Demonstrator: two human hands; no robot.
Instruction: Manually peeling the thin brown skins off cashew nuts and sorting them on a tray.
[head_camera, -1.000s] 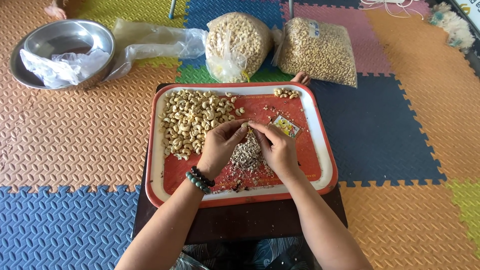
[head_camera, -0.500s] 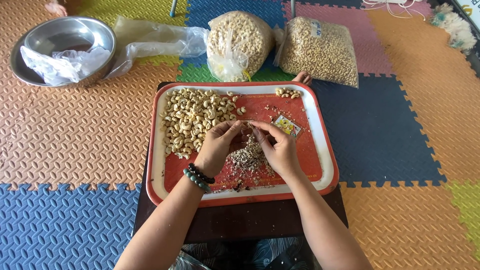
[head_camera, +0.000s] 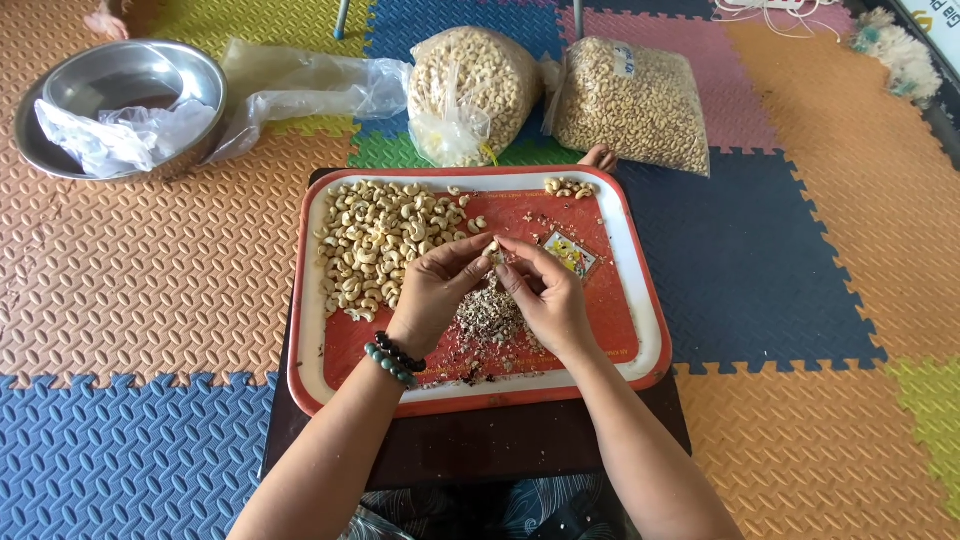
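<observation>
Head-camera view over a red rectangular plastic tray with a white rim (head_camera: 312, 330), set on a low dark table (head_camera: 480, 440) on a floor of interlocking coloured foam mats (head_camera: 150, 280). The left hand (head_camera: 437, 290), a band of dark beads at its wrist, and the right hand (head_camera: 545, 300) meet above the middle of the tray, fingertips pressed together in a shared grip on a single pale cashew kernel (head_camera: 492, 246). Directly beneath lies a heap of brown papery skin flakes (head_camera: 485, 315); a spread of pale peeled-looking cashews (head_camera: 385, 240) fills the tray's far-left corner, and a small cluster (head_camera: 570, 186) sits at its far edge. Beyond the far edge, on the floor, stand two clear plastic bags packed with cashews (head_camera: 630, 105), and a steel bowl holding crumpled clear plastic (head_camera: 125, 100) lies far left. A slip could likely drop the kernel into the flakes, or a sweeping wrist could push nuts over the low rim. Open room lies along the tray's right side; the near edge sits close to the person's lap.
</observation>
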